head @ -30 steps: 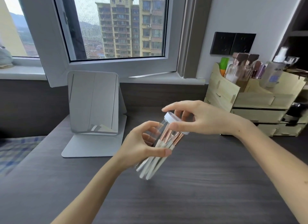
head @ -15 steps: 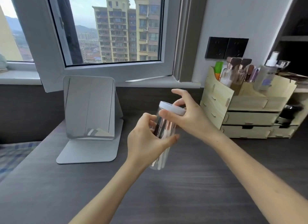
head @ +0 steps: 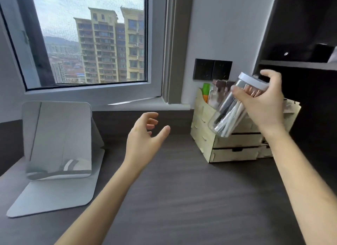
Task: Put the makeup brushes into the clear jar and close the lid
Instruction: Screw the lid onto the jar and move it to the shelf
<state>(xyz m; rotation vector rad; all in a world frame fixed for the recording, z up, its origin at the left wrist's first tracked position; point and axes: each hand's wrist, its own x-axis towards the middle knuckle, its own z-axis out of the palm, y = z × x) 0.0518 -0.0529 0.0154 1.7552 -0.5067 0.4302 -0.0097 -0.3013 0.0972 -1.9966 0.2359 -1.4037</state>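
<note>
right hand (head: 262, 106): you've got it wrapped round the clear plastic jar (head: 228, 113), tilted in the air, white lid (head: 253, 81) already on just above your fingers.
brushes (head: 229, 115): white-handled makeup brushes inside, below your grip.
left hand (head: 145, 135): loose, holding nothing, well clear.
guess: you're parking it by the pale wooden organizer (head: 235, 146).

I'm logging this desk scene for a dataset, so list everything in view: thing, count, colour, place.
clear jar: one, transparent, tilted, held above the organizer
lid: one, white, on the jar
makeup brushes: several, white handles, inside the jar
mirror: one, grey, desk left
organizer: one, pale wood, desk right, holding bottles
wall sockets: two, black, wall
desk: one, dark wood
left hand: open, empty
right hand: gripping the jar
</note>
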